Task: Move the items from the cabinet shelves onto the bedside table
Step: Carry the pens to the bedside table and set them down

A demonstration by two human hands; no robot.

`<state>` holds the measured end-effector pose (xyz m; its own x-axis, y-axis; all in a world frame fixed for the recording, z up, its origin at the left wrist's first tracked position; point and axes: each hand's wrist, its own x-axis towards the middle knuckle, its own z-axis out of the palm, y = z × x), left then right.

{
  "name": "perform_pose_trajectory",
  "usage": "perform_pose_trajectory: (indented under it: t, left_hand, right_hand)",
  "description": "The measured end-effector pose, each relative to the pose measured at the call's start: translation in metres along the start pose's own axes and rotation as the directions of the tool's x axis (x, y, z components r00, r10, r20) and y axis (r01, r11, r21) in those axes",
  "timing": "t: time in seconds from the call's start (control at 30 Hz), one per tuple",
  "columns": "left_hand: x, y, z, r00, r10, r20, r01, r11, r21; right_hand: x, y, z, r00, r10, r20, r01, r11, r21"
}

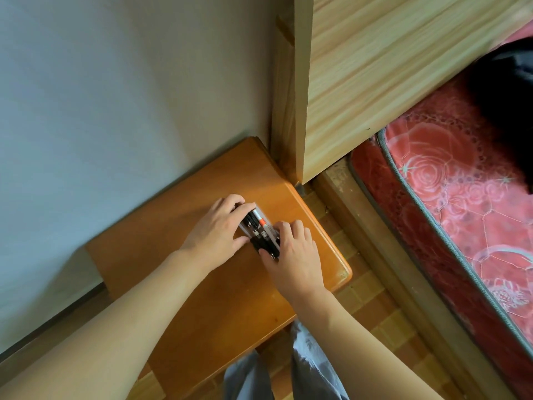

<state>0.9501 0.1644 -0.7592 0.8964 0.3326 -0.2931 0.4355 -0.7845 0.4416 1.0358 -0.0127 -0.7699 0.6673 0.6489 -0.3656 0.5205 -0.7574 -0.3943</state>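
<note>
A clear pen box [258,223] filled with dark pens and one orange-banded pen lies on the orange wooden bedside table [202,284], near its far right part. My left hand [219,226] grips the box's left end, fingers curled over its far edge. My right hand [291,249] holds the near right end, fingers over the pens. The box rests on the tabletop between both hands. No cabinet shelves are in view.
A pale wall [101,111] runs along the table's left side. A light wooden headboard panel [375,67] rises at the back right. A red floral mattress [461,197] lies to the right, with a dark object [507,105] on it. Tiled floor [360,290] lies beside the table.
</note>
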Motion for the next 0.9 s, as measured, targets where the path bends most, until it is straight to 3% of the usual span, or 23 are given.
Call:
perform_pose_trajectory:
  t: [0.4,0.9]
  left_hand:
    - [-0.013,0.022,0.004,0.999,-0.008,0.039,0.008,1.0,-0.001]
    - [-0.053,0.061,-0.084,0.993,-0.113,-0.024,0.115,0.958,0.261]
  right_hand:
    - [-0.016,0.012,-0.011,0.998,0.003,0.057,-0.004,1.0,0.022]
    - [-0.019,-0.008,-0.098,0.995,-0.046,0.086,0.051,0.997,-0.059]
